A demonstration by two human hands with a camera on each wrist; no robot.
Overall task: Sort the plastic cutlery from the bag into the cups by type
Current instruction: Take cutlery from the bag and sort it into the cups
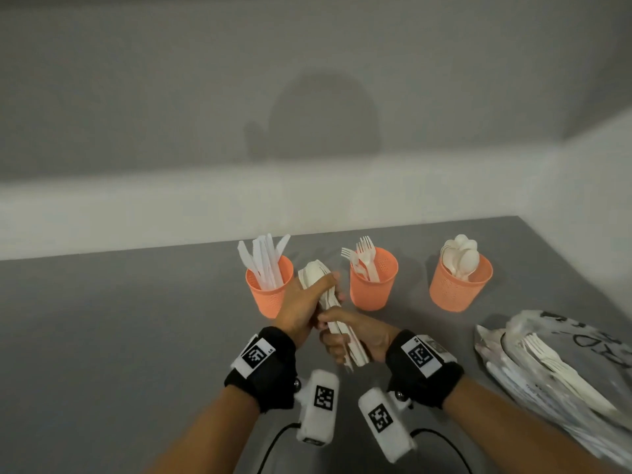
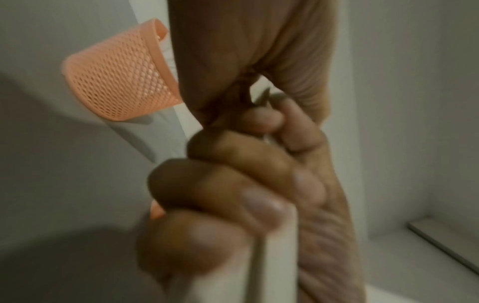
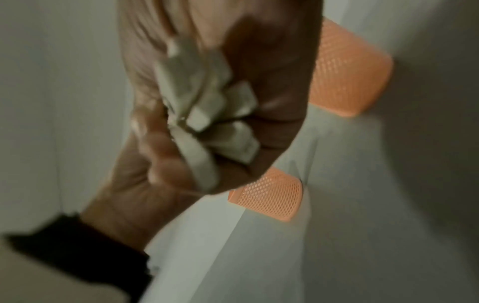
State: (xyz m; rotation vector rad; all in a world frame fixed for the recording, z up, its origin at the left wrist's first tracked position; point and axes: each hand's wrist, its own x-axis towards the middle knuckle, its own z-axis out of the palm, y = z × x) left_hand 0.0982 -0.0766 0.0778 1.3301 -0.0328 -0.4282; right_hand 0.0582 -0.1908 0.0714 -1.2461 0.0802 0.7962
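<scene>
White handle ends [image 3: 220, 123] visible only right wrist view.

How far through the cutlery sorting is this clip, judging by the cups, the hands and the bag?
Partly done. The left cup already holds knives, the middle cup forks and the right cup spoons. In hand: the left hand and right hand both grip a bundle of spoons, not yet in a cup. Left: the bag on the right still holds cutlery, with forks visible.
</scene>
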